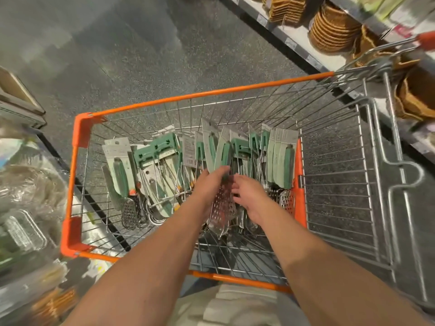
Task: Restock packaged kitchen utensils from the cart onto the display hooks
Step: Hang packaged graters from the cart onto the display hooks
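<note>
Orange-rimmed cart — left hand grips a packaged grater; right hand, fingers relaxed, touches it.

Bright, even light falls from overhead, leaving pale sheen on the grey floor at far left. Glints show on the metal graters and cart wires. The centre is fairly sharp. Edges smear and bend: the left shelves are badly blurred, the right baskets softer, straight rails curving.
</note>
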The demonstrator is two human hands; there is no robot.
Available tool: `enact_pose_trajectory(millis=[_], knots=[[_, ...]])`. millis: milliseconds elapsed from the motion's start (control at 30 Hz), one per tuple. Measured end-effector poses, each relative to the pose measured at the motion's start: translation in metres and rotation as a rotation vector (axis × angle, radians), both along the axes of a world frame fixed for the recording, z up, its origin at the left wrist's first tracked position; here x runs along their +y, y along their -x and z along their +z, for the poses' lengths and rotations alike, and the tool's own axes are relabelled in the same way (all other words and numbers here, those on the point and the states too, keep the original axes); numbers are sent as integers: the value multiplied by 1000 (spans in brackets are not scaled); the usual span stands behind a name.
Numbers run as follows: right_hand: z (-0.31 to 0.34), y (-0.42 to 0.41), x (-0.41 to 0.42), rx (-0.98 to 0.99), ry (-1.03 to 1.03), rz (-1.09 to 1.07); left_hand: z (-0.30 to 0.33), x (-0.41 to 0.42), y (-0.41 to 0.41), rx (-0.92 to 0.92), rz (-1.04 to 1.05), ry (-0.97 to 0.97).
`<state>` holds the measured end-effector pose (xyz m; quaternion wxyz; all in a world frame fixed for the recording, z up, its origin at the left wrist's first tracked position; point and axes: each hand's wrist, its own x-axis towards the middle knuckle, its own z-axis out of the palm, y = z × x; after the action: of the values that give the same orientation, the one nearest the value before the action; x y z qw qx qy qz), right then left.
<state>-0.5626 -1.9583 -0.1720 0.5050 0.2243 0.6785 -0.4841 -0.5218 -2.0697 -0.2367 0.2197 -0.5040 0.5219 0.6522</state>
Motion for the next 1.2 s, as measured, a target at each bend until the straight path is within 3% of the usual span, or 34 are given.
enact_pose_trajectory(millis=[67,200,467,667,800,900,967,1100,1200], knots=[[1,-2,5,-5,50,-46,-33,-5,-7,-47,-33,-21],[-1,-3,15,11,109,-111,28,-3,-9,-51,-13,-81],[-3,-6,13,105,32,-22,54,11,-35,21,85,-118],[12,-15,11,76,89,-105,66,16,-38,145,102,-47],[19,-23,11,22,199,-154,70,15,-33,137,10,123],[21,-19,26,4,253,-217,69,12,-29,166,55,220],[18,-15,40,54,205,-210,72,9,-28,207,90,241],[3,-7,74,292,-83,-280,86,12,-20,210,95,164],[-16,1,96,290,-164,-374,91,21,-10,157,19,56]])
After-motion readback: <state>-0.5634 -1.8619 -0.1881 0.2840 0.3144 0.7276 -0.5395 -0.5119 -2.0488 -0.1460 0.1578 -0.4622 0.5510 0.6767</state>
